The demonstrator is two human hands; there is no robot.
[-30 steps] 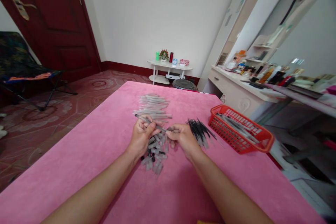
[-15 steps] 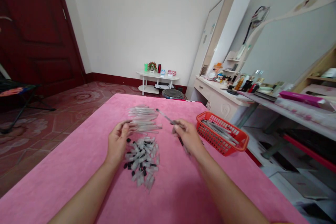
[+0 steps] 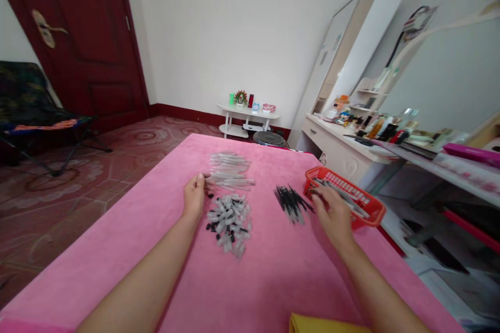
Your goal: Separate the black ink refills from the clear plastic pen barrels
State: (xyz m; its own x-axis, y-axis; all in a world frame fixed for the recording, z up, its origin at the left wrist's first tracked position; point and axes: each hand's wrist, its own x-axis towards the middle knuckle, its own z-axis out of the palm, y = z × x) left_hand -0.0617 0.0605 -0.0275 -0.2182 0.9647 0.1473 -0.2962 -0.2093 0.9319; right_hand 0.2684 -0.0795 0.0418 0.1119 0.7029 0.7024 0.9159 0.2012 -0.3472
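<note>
My left hand is at the left ends of a row of clear pen barrels. Its fingers curl in beside the thumb; what they pinch, if anything, is hidden. Just below lies a heap of small clear and black pen caps. My right hand is at the near left side of a red plastic basket, its fingers bent and apart, with nothing seen in them. Inside the basket lie several slim grey pens. Left of that hand is a pile of thin black-and-clear sticks, like pen refills.
A pink cloth covers the table. Something yellow shows at the near edge. To the right stands a dressing table with bottles; a low white stand is beyond the table. A folding chair stands left.
My right hand has moved right to the basket; the slim pen-like stick it held is no longer seen in it. The black pile now shows. My left hand stays by the barrels. The view has shifted.
</note>
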